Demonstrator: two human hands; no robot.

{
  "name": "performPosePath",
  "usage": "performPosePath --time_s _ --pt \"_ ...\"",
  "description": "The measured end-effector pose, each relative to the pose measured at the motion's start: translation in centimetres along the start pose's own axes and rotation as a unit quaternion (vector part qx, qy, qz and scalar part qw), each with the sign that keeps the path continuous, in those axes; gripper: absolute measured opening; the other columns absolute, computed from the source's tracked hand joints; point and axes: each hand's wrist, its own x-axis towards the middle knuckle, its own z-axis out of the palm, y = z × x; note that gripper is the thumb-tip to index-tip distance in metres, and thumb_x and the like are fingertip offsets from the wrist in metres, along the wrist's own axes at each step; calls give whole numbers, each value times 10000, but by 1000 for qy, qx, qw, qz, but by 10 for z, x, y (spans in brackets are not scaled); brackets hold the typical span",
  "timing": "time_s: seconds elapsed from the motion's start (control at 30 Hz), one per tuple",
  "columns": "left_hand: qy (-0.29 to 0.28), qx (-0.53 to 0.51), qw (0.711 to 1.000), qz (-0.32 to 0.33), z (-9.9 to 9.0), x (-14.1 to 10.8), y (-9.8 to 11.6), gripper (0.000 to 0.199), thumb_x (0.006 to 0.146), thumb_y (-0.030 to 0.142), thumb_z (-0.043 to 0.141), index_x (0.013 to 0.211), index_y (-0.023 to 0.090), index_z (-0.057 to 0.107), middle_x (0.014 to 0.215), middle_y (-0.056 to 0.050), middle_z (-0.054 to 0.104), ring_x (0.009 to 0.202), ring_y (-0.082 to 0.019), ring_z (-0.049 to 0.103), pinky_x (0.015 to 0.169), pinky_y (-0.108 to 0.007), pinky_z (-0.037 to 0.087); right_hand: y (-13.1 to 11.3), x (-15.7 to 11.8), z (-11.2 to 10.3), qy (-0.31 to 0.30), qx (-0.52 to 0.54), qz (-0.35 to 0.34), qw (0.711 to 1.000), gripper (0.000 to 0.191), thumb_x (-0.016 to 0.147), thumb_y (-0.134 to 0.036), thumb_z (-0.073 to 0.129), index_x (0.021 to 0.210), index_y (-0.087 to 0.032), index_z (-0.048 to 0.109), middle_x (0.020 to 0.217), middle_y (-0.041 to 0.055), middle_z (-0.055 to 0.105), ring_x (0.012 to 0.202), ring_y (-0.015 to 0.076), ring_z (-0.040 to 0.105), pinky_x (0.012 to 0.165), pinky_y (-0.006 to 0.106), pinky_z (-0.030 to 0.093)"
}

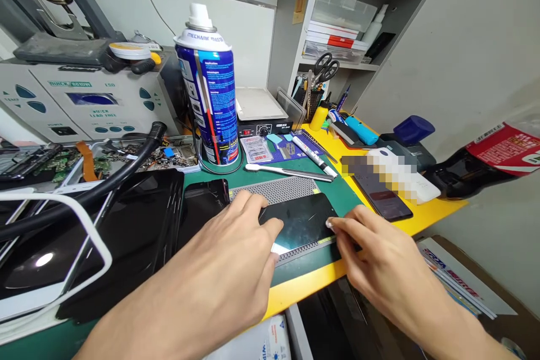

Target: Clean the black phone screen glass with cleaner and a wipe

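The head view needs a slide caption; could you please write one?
Left hand on black panel, right hand holding white bit at its edge.

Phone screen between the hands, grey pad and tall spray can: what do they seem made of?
The phone screen is glossy and dark, probably glass: it shows pale reflections. The grey pad is matte and finely dotted; rubber, plastic or metal, I can't tell. The spray can looks like glossy printed metal, with a metallic-looking collar; its smooth, opaque white cap is probably plastic.
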Motion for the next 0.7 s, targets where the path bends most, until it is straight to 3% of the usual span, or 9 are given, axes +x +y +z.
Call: performPosePath --time_s 0.1,0.2,0.3,0.43,0.6,0.7 --pt "-13 6 1000 -12 -4 1 -1 228 881 222 497 1052 221 648 1076 -91 608 1105 -283 536 940 -459 480 -13 2 5 16 0 9 1000 169 931 -94 452 947 -137 615 783 56 475 623 177 464 562 325 400" --pt "-2 -6 1000 -4 -4 0 -5 303 867 221 526 1159 238 606 1127 -71 620 1111 -245 551 974 -396 470 -30 3 12 -7 31 -24 999 216 882 -36 416 904 -139 605 798 82 488 674 206 468 549 322 406" --pt "12 -9 1000 22 -3 -3 -9 353 872 215 532 1220 260 572 1178 -50 628 1176 -224 537 1042 -364 423 -26 2 10 -14 49 -23 998 211 894 -39 419 914 -147 599 807 74 491 674 197 474 555 314 415" --pt "9 5 1000 2 -5 -6 -9 278 882 198 503 1139 254 592 1139 -53 644 1136 -238 565 1024 -396 426 -14 1 8 21 -13 21 999 137 922 -90 464 905 -152 584 800 60 478 635 179 465 571 329 398" --pt "-29 -20 999 -17 -9 -3 -12 263 874 237 532 1135 265 553 1196 -24 617 1165 -237 536 1006 -399 432 -46 4 20 -17 33 -25 999 204 865 -23 424 856 -143 589 807 92 487 676 207 464 542 317 385" --pt "-50 -34 998 -14 -11 -2 -15 298 869 258 556 1166 265 542 1233 -11 603 1229 -236 498 1037 -387 408 -42 0 16 -9 72 -24 997 200 903 -50 422 873 -147 594 787 62 473 642 178 452 534 296 370"
